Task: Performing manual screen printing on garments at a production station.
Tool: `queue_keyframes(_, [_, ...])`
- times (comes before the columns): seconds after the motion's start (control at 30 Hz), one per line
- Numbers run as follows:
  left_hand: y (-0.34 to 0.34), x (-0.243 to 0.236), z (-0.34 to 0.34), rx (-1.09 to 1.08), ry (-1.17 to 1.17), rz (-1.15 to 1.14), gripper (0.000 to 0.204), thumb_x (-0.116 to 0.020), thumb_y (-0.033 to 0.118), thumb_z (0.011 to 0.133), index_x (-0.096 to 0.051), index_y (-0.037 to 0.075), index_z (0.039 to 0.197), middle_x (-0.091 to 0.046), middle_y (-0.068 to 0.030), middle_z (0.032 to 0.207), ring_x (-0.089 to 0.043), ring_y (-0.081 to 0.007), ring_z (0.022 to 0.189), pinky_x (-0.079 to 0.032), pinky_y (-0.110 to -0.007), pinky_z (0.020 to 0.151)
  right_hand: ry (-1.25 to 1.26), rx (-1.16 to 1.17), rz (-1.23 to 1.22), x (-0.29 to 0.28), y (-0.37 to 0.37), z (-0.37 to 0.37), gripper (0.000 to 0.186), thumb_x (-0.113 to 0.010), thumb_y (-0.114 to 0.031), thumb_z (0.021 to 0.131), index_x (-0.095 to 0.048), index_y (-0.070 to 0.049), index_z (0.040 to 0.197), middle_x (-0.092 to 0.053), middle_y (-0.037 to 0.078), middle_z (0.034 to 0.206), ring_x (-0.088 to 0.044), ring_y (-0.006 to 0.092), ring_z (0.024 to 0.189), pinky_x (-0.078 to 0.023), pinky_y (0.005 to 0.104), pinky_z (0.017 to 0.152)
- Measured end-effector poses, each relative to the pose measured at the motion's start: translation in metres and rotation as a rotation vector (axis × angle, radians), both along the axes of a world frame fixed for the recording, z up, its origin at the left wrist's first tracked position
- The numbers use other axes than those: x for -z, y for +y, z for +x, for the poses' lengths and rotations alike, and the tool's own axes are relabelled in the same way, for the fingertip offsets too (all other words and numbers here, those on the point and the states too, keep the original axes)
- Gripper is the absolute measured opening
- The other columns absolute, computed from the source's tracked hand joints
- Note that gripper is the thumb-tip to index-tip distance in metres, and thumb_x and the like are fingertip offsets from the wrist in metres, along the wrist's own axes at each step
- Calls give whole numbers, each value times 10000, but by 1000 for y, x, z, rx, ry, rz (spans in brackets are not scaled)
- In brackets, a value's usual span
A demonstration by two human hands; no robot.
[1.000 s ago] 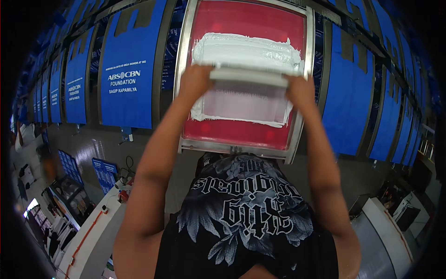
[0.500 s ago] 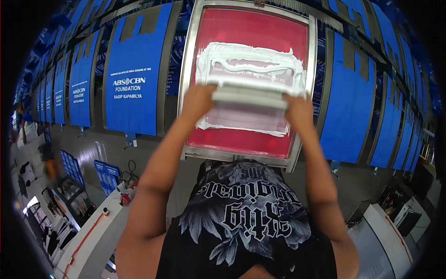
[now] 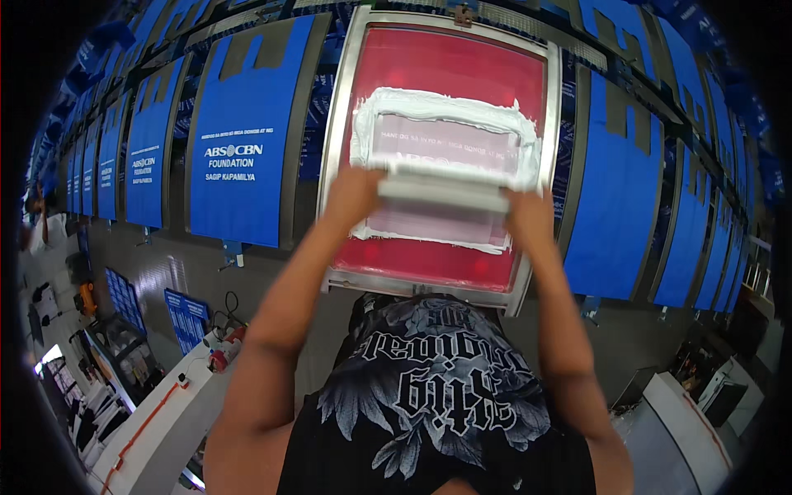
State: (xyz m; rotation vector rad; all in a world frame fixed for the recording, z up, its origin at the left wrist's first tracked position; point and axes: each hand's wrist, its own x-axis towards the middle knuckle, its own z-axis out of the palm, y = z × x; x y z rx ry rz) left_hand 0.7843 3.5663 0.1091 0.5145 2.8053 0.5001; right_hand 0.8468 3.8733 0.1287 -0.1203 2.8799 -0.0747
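A printing screen (image 3: 445,62) with red mesh in a silvery metal frame lies in front of me. Across its middle stretches a pale squeegee (image 3: 444,190), slightly blurred. My left hand (image 3: 355,198) is closed around its left end, and my right hand (image 3: 528,216) around its right end. Thick white ink (image 3: 441,103) borders the pale stencil area on the far side and both flanks, with a thin line of it along the near side. Some lettering shows through the stencil beyond the squeegee. Its blade edge is hidden from me.
Blue fabric pieces lie on dark boards in a row: a printed one (image 3: 239,124) to the left, a plain-looking one (image 3: 617,190) to the right, several more beyond. Behind me stand a white counter (image 3: 148,429) with an orange strip at left and another light counter (image 3: 672,429) at right.
Both hands have drawn the squeegee a little nearer to me. The ink streak across the upper stencil is wiped away, leaving the lettering beyond the squeegee more visible.
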Motion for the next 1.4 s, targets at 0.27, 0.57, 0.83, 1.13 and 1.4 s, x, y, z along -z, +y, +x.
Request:
queue_keyframes(0.27, [0,-49,-32,46,-164,-123,351,-704,263,702,-666,122,1021,-658,-138,930,-634,-278,871,-491,-388,777,-87,-14,-30,-44,-1,-27,405,-603,-82,645,-648,-158,1041,-659,109,806,-630,264,816,-354,470,931])
queue_keyframes(0.57, [2,-2,-33,52,-48,48,339,-731,188,639,-676,150,971,-656,-121,841,-622,-297,828,-497,-409,740,35,1,-40,-4,5,-18,414,-611,-67,626,-642,-148,1031,-667,100,928,-607,264,924,-325,515,983])
queue_keyframes(0.83, [9,-38,-130,22,118,-54,427,-756,369,646,-655,87,950,-658,-141,887,-626,-305,871,-483,-416,768,-25,-152,-113,-43,26,-163,420,-571,-107,609,-662,-120,1019,-657,158,947,-625,326,888,-500,373,777])
queue_keyframes(1.13, [-13,15,172,-268,-1083,304,530,-551,529,842,-648,8,867,-626,-117,684,-609,-195,585,-497,-323,596,-149,-151,-125,-18,37,-200,540,-651,-135,541,-631,-54,1075,-636,190,1030,-612,343,938,-477,359,844])
queue_keyframes(1.4, [11,37,225,-166,-1060,788,387,-546,377,912,-626,52,718,-461,49,572,-408,-43,565,-351,-216,516,-69,-188,-134,-32,-11,-194,493,-584,-106,593,-629,-64,1082,-631,196,1034,-602,345,962,-471,385,839])
